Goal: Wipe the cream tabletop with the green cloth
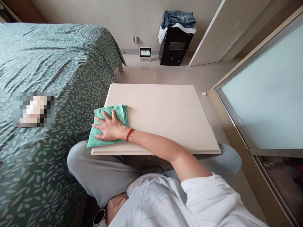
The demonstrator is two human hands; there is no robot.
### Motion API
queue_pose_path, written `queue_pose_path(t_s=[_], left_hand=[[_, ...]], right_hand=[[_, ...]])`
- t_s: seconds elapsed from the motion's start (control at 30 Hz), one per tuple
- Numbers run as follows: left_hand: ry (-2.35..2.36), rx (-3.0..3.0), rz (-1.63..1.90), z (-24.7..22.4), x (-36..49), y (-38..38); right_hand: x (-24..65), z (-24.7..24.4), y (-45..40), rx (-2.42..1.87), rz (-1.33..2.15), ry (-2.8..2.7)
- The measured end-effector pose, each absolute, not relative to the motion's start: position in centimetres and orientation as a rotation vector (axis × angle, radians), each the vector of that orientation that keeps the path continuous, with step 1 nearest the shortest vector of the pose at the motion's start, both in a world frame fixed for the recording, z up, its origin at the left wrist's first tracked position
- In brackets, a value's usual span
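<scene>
Spread flat, my right hand (109, 127) presses on a folded green cloth (121, 115), its arm reaching across from the right with a red string at the wrist. The cloth lies on the left end of a cream tabletop (163, 110) and overhangs its left edge. Down by my lap, at the bottom of the view, is my left hand (115, 205), with a watch on its wrist. Its fingers are mostly hidden against my clothes, so their pose is unclear.
A bed with a green leaf-patterned cover (78, 78) stands close on the left. Beyond the table are a small screen (145, 54) and a black cabinet (175, 47) topped with folded jeans (178, 19). A sliding glass door (265, 82) is at the right.
</scene>
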State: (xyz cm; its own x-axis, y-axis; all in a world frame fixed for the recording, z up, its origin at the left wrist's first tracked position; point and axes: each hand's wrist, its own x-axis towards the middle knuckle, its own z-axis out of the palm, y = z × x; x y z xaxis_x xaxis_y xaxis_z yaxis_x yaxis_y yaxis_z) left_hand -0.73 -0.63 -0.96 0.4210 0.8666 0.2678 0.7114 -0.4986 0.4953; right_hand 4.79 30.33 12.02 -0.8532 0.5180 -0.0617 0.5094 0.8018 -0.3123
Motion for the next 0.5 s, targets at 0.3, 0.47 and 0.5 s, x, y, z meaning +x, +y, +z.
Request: queue_pose_path(t_s=[0.3,0.47,0.5], left_hand=[[1.332,2.356,0.627,0.1,-0.7,-0.1],[1.314,2.378,0.579,0.6,-0.4,0.2],[1.311,2.382,0.574,0.7,-0.3,0.2]], right_hand=[[23.7,11.6,31.9,-1.440,0.524,-2.732],[38.7,10.5,29.3,-2.054,0.315,-2.366],[40.8,10.0,28.4,-2.143,0.271,-2.265]])
